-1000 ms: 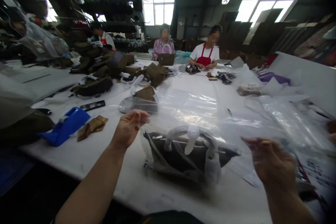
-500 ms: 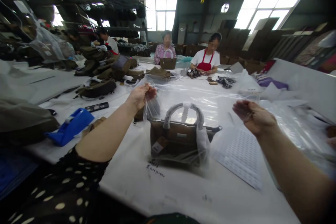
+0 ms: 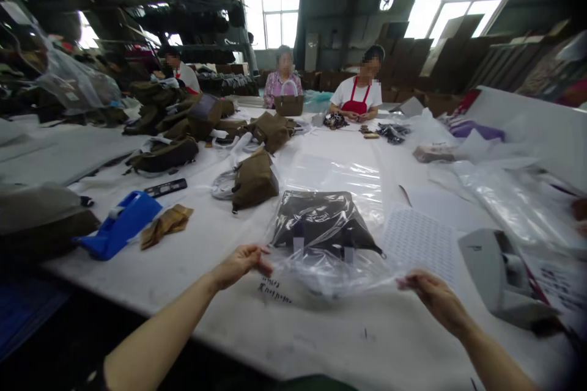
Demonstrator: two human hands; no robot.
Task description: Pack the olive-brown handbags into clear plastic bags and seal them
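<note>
A dark olive handbag point(image 3: 323, 214) lies flat on the white table inside a clear plastic bag point(image 3: 334, 281). Its handles are hard to make out under the shiny film at the near side. My left hand point(image 3: 243, 264) pinches the left end of the plastic bag's near edge. At the opposite end, my right hand point(image 3: 431, 294) has its fingers closed on the same edge, so the film stretches between both hands.
A brown handbag point(image 3: 257, 178) stands beyond my left hand. Left of it lie a blue tape dispenser point(image 3: 123, 223), brown paper point(image 3: 166, 226) and a dark remote-like object point(image 3: 166, 188). A printed sheet point(image 3: 419, 241) and a grey device point(image 3: 499, 275) are at right. Two people point(image 3: 355, 95) sit across the table.
Both hands have come down toward me with the plastic bag's edge. The handbag, upright before with its handles up, now lies flat inside the film.
</note>
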